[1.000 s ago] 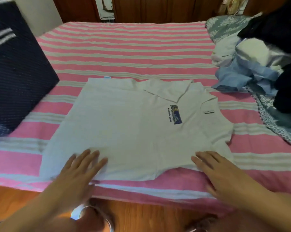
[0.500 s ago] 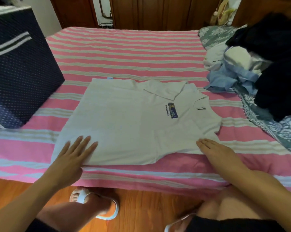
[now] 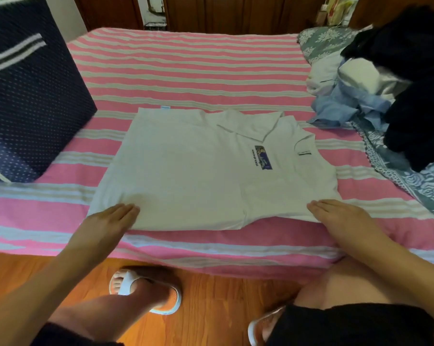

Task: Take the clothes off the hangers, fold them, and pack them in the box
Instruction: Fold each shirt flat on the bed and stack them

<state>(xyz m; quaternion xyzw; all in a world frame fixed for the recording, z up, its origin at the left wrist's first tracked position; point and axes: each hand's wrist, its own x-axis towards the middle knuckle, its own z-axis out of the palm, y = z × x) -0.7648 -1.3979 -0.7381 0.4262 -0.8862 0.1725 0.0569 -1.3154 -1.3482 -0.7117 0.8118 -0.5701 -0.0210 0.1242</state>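
A white T-shirt with a small blue chest print lies flat on the pink striped bed, its far sleeve folded inward. My left hand rests flat, fingers together, on the shirt's near left corner. My right hand lies flat with straight fingers at the near right edge, by the sleeve. A dark blue dotted fabric box stands on the bed at the left.
A heap of clothes, blue, white and black, lies at the right on a grey floral blanket. Wooden floor runs under the bed's near edge, where my legs and a white slipper show.
Both hands have slid apart along the shirt's near edge and their fingers have closed together. The camera has drawn back and tilted down, showing more of the floor and my legs.
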